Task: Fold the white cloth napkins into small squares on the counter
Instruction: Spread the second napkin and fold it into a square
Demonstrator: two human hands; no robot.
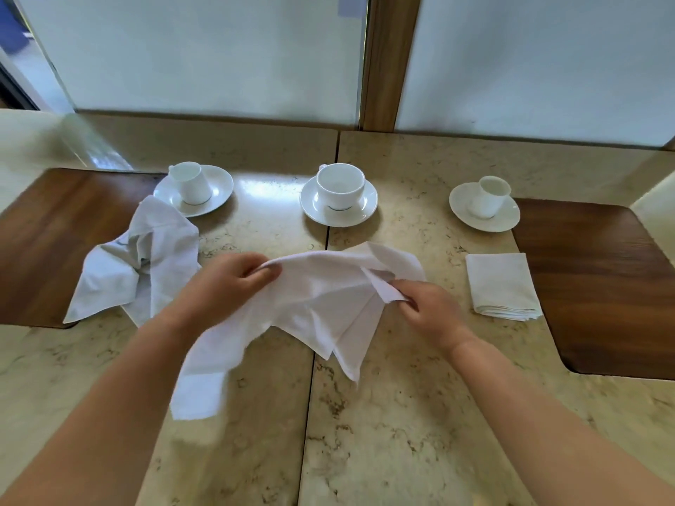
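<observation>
The counter (pixel 383 414) is cream marble with brown mottled veins. 2 dark brown wood-grain panels are inlaid in it, one at the left edge of the frame (pixel 47 242) and one at the right (pixel 599 294). All 3 napkins are plain white: crumpled at left (pixel 146 261), held at centre (pixel 321 304), folded at right (pixel 502 284). The 3 cups and saucers along the upper middle (pixel 339 199) are white, and 2 cups show a thin dark line near the base.

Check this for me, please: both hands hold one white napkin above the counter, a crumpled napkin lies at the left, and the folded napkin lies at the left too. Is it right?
Not quite. In the head view the folded napkin lies at the right, below the right cup. The rest holds: left hand and right hand hold one napkin, and the crumpled napkin lies at the left.
</observation>
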